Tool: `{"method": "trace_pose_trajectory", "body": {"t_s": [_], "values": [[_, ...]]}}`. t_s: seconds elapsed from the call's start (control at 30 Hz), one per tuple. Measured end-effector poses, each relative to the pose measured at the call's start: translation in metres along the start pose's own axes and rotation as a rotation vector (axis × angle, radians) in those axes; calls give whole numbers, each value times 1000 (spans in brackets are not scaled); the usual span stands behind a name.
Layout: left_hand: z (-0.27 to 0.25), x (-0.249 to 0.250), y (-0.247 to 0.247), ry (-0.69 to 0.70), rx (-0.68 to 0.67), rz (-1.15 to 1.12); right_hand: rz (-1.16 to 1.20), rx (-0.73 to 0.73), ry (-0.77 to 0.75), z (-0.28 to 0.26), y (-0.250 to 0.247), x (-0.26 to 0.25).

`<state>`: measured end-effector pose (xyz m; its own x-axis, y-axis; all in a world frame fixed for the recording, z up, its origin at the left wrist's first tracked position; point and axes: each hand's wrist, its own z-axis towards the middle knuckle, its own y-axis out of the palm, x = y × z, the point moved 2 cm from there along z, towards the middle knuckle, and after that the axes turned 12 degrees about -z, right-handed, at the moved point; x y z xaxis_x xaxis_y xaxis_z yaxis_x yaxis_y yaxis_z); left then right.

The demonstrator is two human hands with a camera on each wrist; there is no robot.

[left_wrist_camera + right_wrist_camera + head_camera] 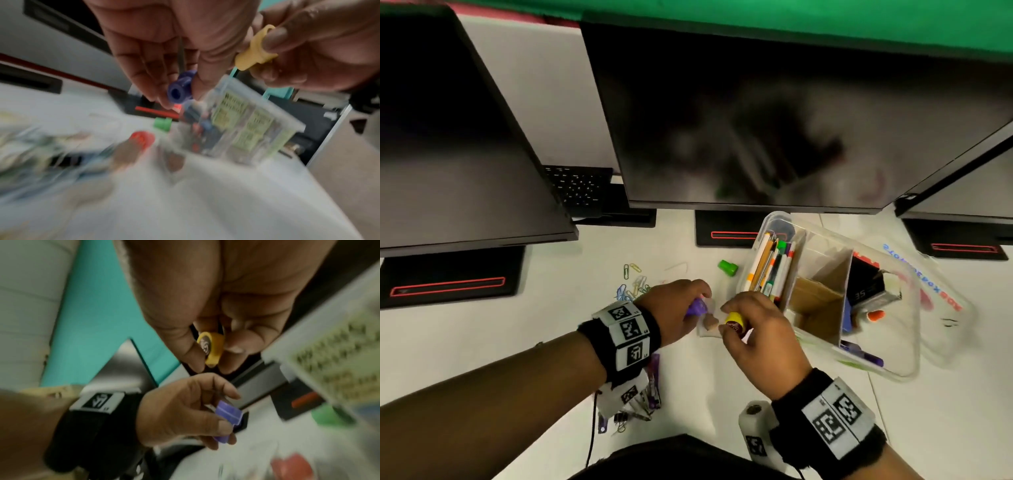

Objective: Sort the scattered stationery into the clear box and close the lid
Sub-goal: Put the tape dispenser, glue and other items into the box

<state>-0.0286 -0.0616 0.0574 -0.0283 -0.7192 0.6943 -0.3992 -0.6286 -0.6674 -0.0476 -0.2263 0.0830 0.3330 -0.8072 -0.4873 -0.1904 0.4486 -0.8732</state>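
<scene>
The left hand pinches a purple piece between thumb and curled fingers. The right hand pinches a yellow piece the same way. What either piece is cannot be told through the blur. Both hands hover over the table, fingertips almost meeting. The box lies just right of the right hand, lid off, its long side running near to far. Pens fill its left slot, which is the part nearest the right hand. So the right hand likely has the short reach rightward, while the left must cross over. A green cap and paper clips still lie loose, farther off and to the left.
</scene>
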Motion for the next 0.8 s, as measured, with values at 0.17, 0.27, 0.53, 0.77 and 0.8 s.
{"method": "trace_pose_trajectory", "body": {"t_s": [0.17,0.27,0.53,0.77,0.8], "values": [[19,57,-7,166,63,-157,-110,310,181,-7,-48,59],[31,88,11,240,-6,-178,-166,281,271,-13,-49,90],[52,85,34,193,-69,-145,-162,134,168,-31,-37,93],[48,3,0,45,108,54,-241,48,120,-22,-21,82],[48,-10,-3,-16,96,79,-235,56,118,-22,-19,79]]}}
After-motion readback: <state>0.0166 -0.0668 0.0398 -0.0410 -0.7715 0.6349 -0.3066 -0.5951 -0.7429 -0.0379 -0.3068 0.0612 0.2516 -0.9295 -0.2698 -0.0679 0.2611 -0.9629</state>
